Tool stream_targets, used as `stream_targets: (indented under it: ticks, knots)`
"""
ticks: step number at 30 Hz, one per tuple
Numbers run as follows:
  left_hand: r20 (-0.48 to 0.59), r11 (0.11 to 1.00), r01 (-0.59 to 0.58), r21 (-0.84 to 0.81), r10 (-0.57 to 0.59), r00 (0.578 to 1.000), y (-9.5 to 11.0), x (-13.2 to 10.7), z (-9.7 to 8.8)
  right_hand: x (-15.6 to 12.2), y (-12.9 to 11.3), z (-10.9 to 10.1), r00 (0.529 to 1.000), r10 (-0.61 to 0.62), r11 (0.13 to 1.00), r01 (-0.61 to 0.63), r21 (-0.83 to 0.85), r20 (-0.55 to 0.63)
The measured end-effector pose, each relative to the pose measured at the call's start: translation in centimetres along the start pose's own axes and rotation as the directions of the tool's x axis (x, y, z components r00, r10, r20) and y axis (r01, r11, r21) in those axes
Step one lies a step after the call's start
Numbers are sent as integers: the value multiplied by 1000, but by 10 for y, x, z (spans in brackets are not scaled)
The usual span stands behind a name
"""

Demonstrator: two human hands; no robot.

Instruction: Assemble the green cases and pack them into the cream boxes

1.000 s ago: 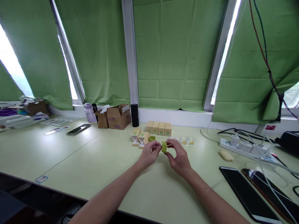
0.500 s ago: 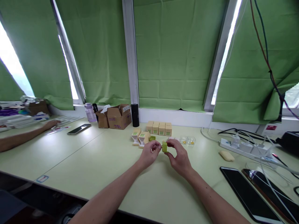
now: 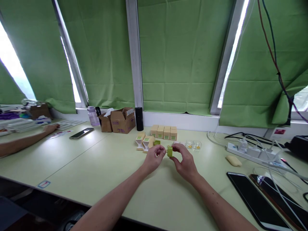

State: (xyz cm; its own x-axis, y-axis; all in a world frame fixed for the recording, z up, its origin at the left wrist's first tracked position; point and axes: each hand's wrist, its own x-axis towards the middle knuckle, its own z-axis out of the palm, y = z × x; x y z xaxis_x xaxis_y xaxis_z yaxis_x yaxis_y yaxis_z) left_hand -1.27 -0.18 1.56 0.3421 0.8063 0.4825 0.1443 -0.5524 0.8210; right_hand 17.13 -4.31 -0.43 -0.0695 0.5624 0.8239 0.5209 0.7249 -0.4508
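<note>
My right hand (image 3: 185, 162) pinches a small olive-green block (image 3: 169, 151) between thumb and fingers, above the table. A short thin part juts from the block's left side towards my left hand (image 3: 155, 158). Its thumb and finger are pressed together at that thin part, and I cannot make out what is between them. Just behind my hands lies another small green piece (image 3: 157, 142). Two opened small cartons (image 3: 147, 143) stand at the left of it. Clear plastic cups (image 3: 193, 145) with yellow bits inside sit behind my right hand.
A row of small tan boxes (image 3: 163, 132) stands at the back, near a black cylinder (image 3: 139, 119) and cardboard boxes (image 3: 123, 120). To the right are a power strip (image 3: 252, 154), cables and a large phone (image 3: 255, 199). Another person's arm (image 3: 26, 142) rests at far left.
The green block has turned or shifted very slightly, and the thin part at its left shows more. At far left the other person's hand has drawn back a little.
</note>
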Motion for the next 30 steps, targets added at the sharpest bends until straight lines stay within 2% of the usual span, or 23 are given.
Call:
stream_targets:
  ticks: [30]
  knots:
    - [-14,999,-1,-41,0,1000,1,0,-4,0,1,0,1000,21,1000,-21,17,-2]
